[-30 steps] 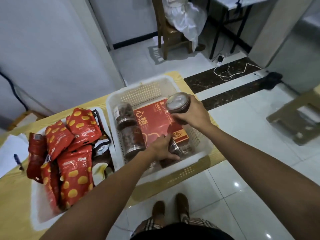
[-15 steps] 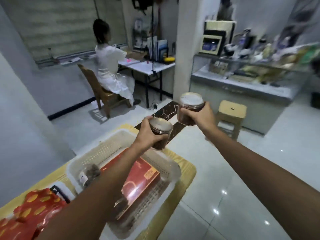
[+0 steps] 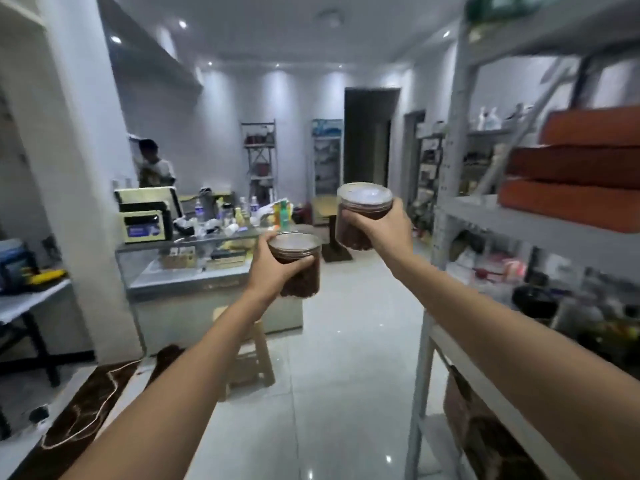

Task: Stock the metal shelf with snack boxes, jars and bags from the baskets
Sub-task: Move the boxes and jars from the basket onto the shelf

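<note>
View from the head camera, read left to right. Glass-fronted worktop (image 3: 194, 275) at left, cluttered and no part of my job.

Left hand (image 3: 268, 273): fingers curled round the left jar (image 3: 295, 244), a clear tub of dark snack, carried in mid-air over the floor, well apart from any shelf board.

Right hand (image 3: 386, 232): wrapped round the right jar (image 3: 360, 216), held higher and nearer the metal shelf (image 3: 485, 216), level with its middle board but not yet over it.

Metal shelf at right: three flat red boxes (image 3: 581, 174) lie stacked on the middle board; the lower boards hold blurred goods I cannot name.

Progress, as I judge it: the boxes look stocked, and both jars are in transit with placing left to do. The baskets are out of frame, so I cannot tell how much remains in them.

Orientation: each jar is a squat cylinder whose long axis runs base to lid. Both axes stand close to vertical, lids up and facing me. The right jar seems slightly tilted, though the wide lens may be the cause.
</note>
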